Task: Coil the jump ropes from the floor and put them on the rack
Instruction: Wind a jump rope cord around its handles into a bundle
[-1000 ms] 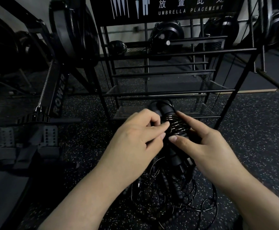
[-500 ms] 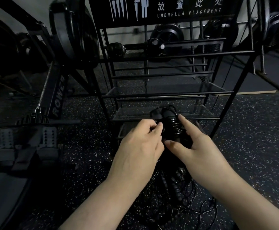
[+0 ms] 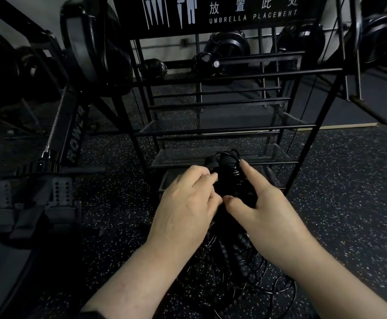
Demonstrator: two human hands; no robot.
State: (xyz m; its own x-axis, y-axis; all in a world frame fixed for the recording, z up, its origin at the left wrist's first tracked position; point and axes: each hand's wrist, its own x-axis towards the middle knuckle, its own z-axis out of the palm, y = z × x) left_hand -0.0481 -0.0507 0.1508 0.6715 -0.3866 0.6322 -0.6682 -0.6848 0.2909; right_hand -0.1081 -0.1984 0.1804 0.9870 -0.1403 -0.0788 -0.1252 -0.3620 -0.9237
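while both hands work at one coiled rope, the bundle sits between them, held up just in front of the rack's lower mesh shelves. the left hand has its fingers curled in against the bundle's near side, fingertips pinching at the wraps; the right hand cups the other side, index finger laid straight along the wound cord and thumb tucked under. the step looks like finishing the wrap round the handles, so it would pay to keep the turns snug and side by side, pin the last turn with the right index finger, and tuck the loose end under a wrap before letting go, or the coil may spring open on the shelf.

more ropes lie in a loose tangle on the floor right under the wrists; whether a strand from the bundle runs down into them i cannot tell, so lift slowly and watch for a snag.

room is tight ahead: shelf edges and crossbars stand close beyond the fingertips, with slanted rack legs on either side. the rower crowds the left; the right floor is open.
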